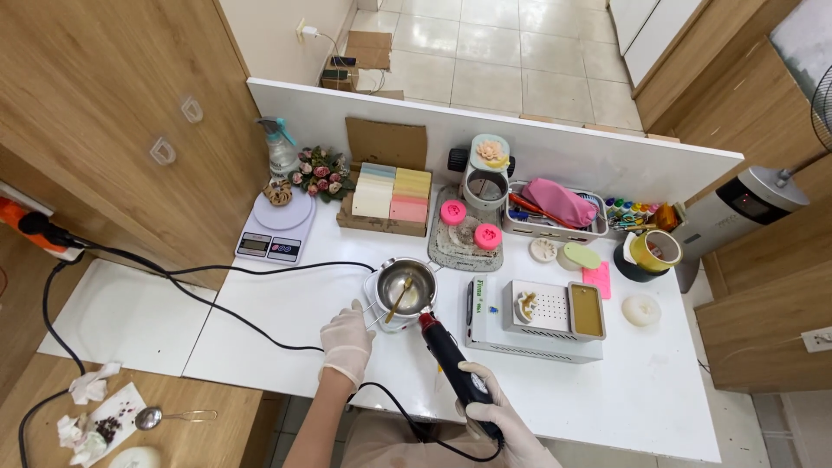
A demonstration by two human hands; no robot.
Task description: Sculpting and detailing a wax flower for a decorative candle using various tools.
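Observation:
My left hand [347, 340], in a white glove, rests against the near left side of a small metal melting pot [406, 284] on the white table [659, 390], fingers at its thin wire handle. A gold spoon [398, 297] leans inside the pot. My right hand [501, 414], also gloved, grips a black heat gun [446, 351] with a red nozzle aimed at the pot's near right rim. Its black cord loops back toward my body.
A digital scale [276, 227] stands at back left, beside stacked pastel soap bars [392, 192]. A white box with a mould [542, 319] lies right of the pot. Pink moulds, a basket, a tape roll [656, 250] and paint pots sit behind. A black cable crosses the table's left.

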